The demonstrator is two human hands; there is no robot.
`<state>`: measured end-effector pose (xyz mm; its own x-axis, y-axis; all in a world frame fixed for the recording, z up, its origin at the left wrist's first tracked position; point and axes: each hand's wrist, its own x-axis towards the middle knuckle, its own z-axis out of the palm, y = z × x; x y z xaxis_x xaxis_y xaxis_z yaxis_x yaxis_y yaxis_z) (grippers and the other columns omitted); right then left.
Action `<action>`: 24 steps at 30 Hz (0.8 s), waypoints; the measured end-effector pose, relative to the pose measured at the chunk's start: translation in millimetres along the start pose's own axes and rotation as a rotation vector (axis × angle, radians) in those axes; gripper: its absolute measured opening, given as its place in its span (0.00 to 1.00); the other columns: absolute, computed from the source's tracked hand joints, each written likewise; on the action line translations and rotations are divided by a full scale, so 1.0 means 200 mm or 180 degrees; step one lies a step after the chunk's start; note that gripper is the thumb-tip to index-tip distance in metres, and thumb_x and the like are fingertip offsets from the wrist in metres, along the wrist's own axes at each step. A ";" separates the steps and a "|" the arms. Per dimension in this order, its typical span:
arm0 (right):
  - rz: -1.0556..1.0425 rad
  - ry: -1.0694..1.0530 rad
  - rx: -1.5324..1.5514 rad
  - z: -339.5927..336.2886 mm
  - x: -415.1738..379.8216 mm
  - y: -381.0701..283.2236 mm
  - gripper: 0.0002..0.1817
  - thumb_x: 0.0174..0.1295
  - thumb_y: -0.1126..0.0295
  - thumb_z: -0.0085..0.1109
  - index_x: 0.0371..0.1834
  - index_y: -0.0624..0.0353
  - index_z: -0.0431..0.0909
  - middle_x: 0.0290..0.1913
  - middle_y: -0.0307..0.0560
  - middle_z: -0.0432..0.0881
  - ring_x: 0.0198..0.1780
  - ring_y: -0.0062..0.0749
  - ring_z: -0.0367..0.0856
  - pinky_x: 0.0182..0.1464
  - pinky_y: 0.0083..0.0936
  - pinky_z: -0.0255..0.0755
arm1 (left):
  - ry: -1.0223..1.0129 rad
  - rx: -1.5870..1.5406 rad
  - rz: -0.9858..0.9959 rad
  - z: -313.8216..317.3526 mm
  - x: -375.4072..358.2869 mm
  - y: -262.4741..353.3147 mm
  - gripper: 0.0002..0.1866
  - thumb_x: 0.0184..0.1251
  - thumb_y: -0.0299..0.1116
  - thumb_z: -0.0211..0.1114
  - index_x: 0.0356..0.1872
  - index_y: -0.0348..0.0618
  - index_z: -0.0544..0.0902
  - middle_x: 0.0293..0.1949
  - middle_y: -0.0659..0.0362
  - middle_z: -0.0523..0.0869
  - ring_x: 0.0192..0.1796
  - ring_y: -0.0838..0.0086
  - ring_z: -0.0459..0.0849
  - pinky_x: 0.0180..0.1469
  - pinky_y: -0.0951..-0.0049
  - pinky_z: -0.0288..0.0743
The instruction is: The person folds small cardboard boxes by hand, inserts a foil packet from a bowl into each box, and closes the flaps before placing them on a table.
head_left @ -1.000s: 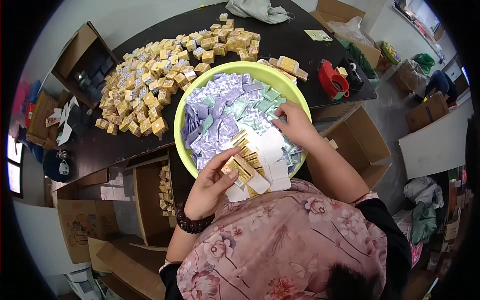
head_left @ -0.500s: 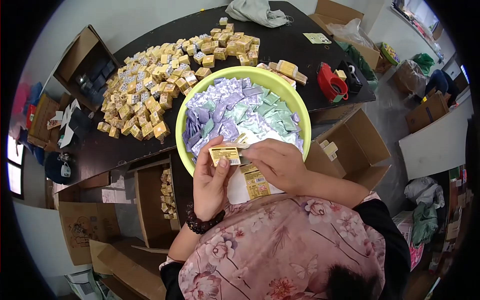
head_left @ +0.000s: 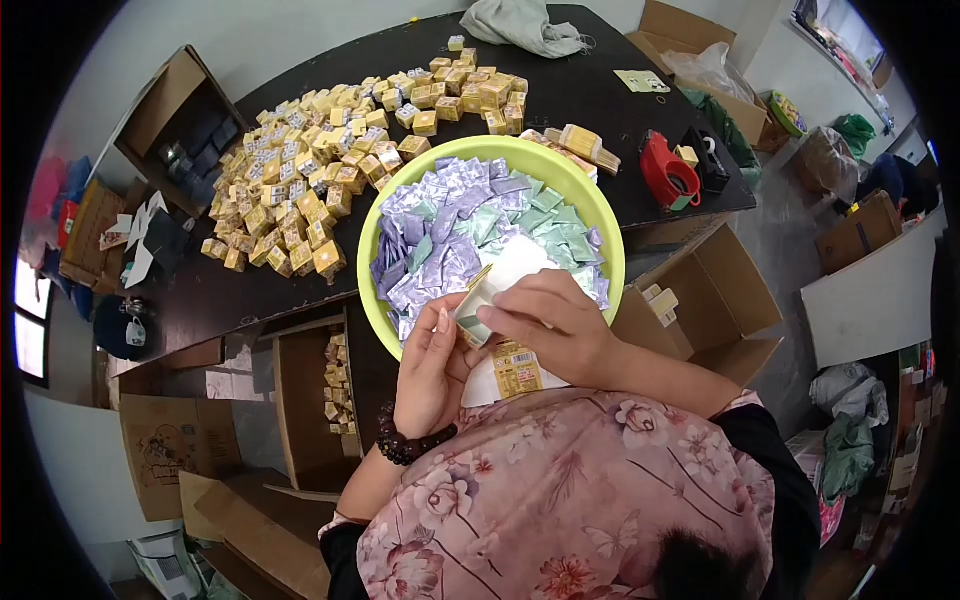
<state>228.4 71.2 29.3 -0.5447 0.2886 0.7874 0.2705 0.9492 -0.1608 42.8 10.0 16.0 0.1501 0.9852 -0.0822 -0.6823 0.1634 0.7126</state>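
My left hand [head_left: 432, 365], with a dark bead bracelet at the wrist, grips a small yellow box [head_left: 474, 318] whose open side faces up. My right hand [head_left: 560, 325] is at the box, its fingertips at the opening; whether they pinch anything inside is hidden. Both hands are over the near part of a lime-green basin [head_left: 614, 215]. Purple packets [head_left: 450, 262] and green packets [head_left: 560, 240] fill the basin. Below my hands, a flat yellow printed carton [head_left: 517, 372] lies on white paper [head_left: 480, 388].
Many small yellow boxes [head_left: 300, 200] are heaped on the dark table [head_left: 380, 50]. A red tape dispenser [head_left: 664, 172] stands at the right, near flattened cartons [head_left: 585, 147]. Open cardboard boxes [head_left: 730, 275] stand below the table. Grey cloth [head_left: 525, 25] lies at the back.
The small box has turned from showing its printed face to showing its open side. My right hand's fingers have moved to the opening. The view has shifted slightly.
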 end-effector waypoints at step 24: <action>0.1013 0.0217 0.1719 0.13 -0.01 -0.11 0.15 0.57 0.72 0.68 0.48 0.51 0.80 0.54 0.38 0.79 0.55 0.40 0.75 0.61 0.35 0.67 | -0.0413 0.0300 -0.0520 -0.02 -0.08 0.12 0.24 0.72 0.27 0.41 0.69 0.40 0.58 0.62 0.51 0.69 0.61 0.64 0.77 0.55 0.58 0.82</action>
<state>203.3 52.8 16.1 -0.4468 0.5756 0.6849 -0.0378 0.7528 -0.6572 21.1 -0.9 30.8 0.3479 0.9303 -0.1160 -0.5723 0.3088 0.7597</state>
